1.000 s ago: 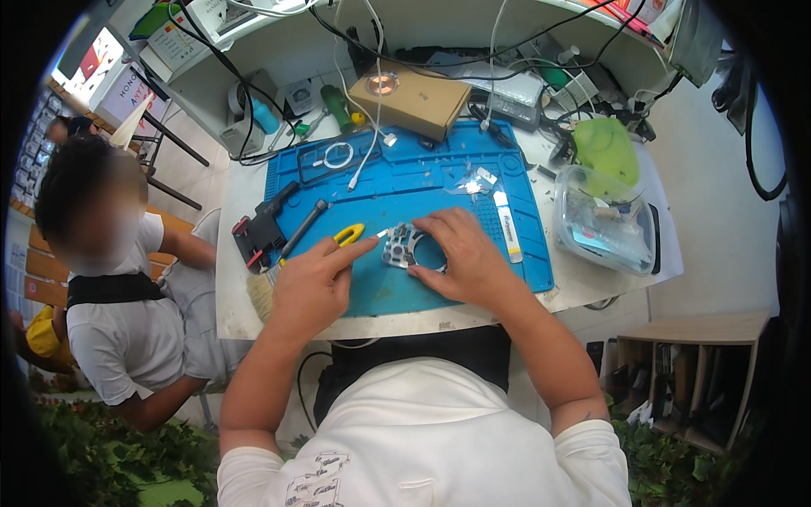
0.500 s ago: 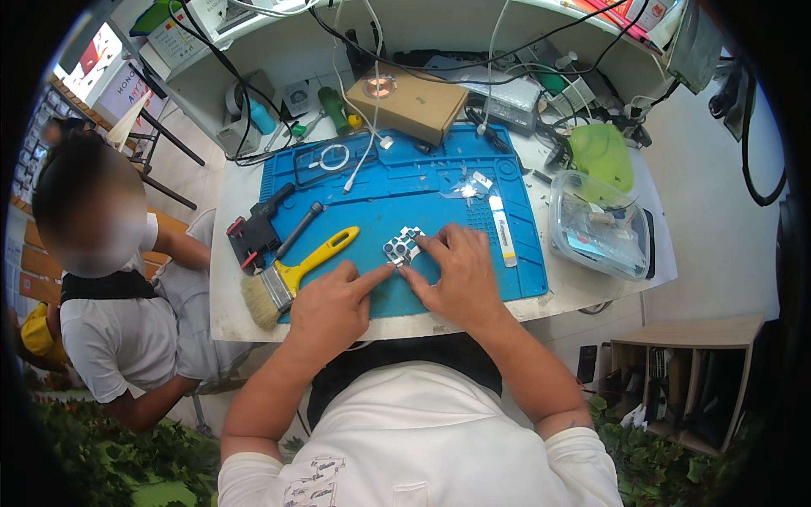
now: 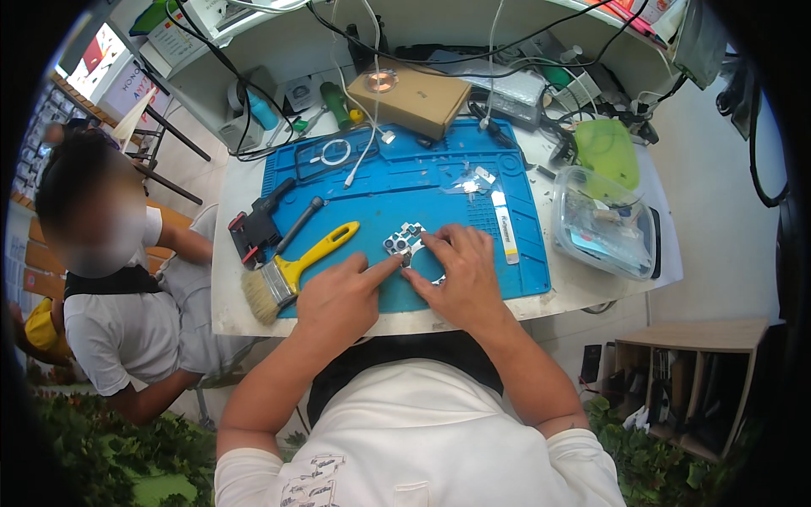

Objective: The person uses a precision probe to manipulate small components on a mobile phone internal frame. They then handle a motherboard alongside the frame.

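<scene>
A small phone circuit board with round camera lenses, silver-white and dark, is at the middle of the blue mat. My right hand grips its right side between thumb and fingers. The board's lower right part shows as a curved edge in the gap of that hand. My left hand stretches its index finger onto the board's lower edge, while its other fingers curl under and are partly hidden. I see nothing held in the left hand.
Left of my hands lie a yellow-handled brush, a dark rod-shaped tool and a black-and-red clamp. A white strip and a clear plastic tub are on the right. Behind stand a cardboard box and cables. A person sits at left.
My left index finger has moved slightly up and to the right on the board. The right hand keeps its grip, and more of a curved edge shows beside its thumb.
</scene>
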`<state>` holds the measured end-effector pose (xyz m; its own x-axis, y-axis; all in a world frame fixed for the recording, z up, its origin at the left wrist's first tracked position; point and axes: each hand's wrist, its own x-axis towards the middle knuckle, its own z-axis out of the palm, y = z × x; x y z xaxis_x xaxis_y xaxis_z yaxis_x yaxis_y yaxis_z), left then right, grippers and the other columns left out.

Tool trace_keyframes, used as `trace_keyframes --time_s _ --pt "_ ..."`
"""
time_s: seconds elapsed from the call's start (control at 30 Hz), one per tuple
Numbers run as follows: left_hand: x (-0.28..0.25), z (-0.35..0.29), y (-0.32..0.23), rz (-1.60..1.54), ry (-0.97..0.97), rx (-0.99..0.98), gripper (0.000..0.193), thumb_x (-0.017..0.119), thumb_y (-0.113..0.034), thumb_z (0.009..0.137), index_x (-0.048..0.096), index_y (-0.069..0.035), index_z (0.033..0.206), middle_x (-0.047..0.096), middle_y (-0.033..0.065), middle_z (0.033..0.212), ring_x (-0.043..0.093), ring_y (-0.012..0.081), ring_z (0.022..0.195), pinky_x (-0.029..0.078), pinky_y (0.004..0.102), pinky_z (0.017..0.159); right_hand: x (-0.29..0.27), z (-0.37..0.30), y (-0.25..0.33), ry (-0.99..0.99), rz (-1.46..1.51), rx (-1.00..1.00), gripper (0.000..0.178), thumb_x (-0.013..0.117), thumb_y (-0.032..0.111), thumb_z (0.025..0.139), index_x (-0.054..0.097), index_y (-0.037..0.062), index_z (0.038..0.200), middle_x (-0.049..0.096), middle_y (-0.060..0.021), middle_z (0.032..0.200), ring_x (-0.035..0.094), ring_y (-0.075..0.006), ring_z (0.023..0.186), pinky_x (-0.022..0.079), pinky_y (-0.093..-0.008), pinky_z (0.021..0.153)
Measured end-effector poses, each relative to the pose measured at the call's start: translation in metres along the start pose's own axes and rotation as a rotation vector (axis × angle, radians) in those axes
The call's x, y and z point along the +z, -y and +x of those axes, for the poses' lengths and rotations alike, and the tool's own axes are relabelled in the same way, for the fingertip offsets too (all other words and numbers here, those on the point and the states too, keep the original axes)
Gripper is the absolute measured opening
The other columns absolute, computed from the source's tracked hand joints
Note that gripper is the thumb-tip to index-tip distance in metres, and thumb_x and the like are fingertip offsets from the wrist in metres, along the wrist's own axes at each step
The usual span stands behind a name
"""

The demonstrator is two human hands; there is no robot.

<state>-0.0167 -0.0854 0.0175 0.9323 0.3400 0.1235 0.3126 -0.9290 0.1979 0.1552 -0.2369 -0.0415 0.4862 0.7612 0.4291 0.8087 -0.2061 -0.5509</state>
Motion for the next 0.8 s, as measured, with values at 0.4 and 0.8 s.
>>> trace_keyframes --time_s 0.4,0.8 --pt "-0.003 -0.003 0.0 0.021 0.05 -0.001 0.054 0.08 -0.009 0.091 0.083 -0.033 0.139 0.066 0.0047 0.093 0.074 0.0285 0.076 0.06 0.0431 0.066 0.002 -0.001 -0.002 -0.016 0.0 0.002 0.059 0.094 0.034 0.087 0.081 -0.0024 0.132 0.068 -0.0146 0.12 0.062 -0.0322 0.115 0.042 -0.0484 0.108" --pt "0.009 0.005 -0.004 0.017 -0.053 0.011 0.054 0.079 -0.009 0.092 0.083 -0.033 0.14 0.066 0.0046 0.093 0.074 0.0282 0.078 0.059 0.0434 0.066 0.001 -0.002 -0.003 -0.021 -0.008 -0.011 0.058 0.093 0.033 0.088 0.081 -0.0023 0.132 0.068 -0.0152 0.122 0.062 -0.0328 0.116 0.043 -0.0485 0.108"
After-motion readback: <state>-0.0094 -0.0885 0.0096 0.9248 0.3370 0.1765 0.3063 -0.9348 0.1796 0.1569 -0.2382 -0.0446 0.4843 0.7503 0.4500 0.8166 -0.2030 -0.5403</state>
